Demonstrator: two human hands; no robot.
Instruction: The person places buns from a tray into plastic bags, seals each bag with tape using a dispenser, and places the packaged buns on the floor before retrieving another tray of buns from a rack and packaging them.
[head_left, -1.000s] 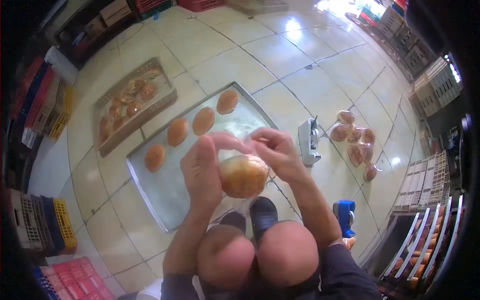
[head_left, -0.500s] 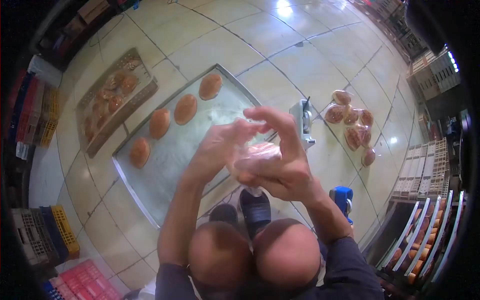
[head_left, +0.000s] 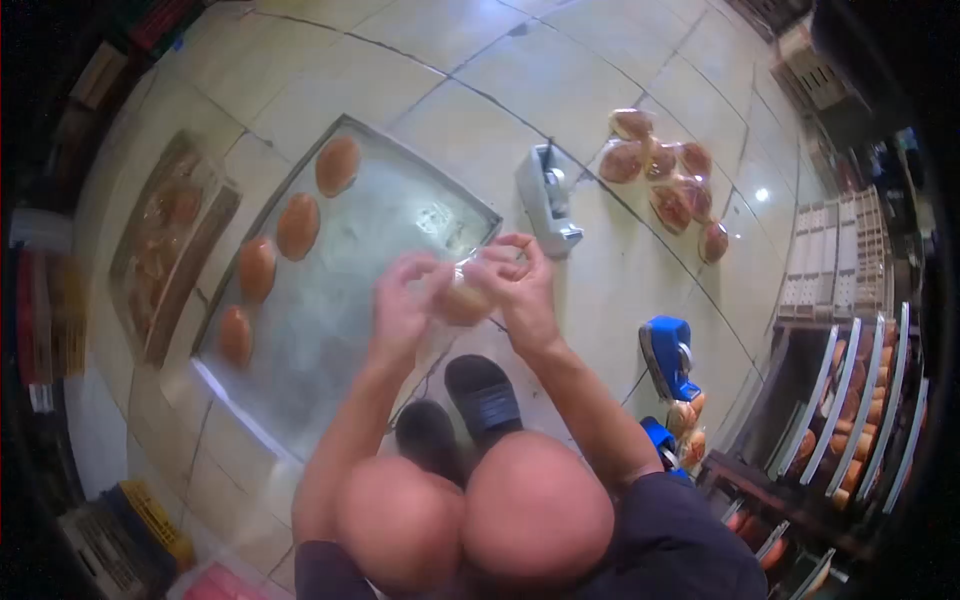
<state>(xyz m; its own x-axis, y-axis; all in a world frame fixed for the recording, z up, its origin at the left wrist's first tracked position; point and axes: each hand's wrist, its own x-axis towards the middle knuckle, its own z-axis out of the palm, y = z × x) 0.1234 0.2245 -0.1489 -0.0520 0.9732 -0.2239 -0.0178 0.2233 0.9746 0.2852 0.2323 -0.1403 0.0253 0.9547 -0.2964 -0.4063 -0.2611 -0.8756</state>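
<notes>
Above the near corner of a metal tray (head_left: 365, 270), a bread bun in a clear plastic bag (head_left: 463, 303) hangs between my two hands. My left hand (head_left: 408, 305) pinches the bag's gathered top from the left, slightly blurred. From the right, my right hand (head_left: 520, 290) has its bent fingers closed on the same plastic. Several unwrapped oval buns (head_left: 298, 226) lie in a row along the tray's left side. A grey tape dispenser (head_left: 549, 200) stands on the floor just beyond my right hand.
Several bagged buns (head_left: 672, 175) lie on the tiles at the right. A blue tape dispenser (head_left: 670, 355) stands nearer me. At the left is a crate (head_left: 200, 270) of bagged bread; at the right, a rack (head_left: 850, 420) of bread trays. Stacked crates line the sides.
My view has shifted, so the floor items appear moved. My hands have come lower and together at the bag's top; the bagged bun now hangs below my fingers instead of lying in my right hand.
</notes>
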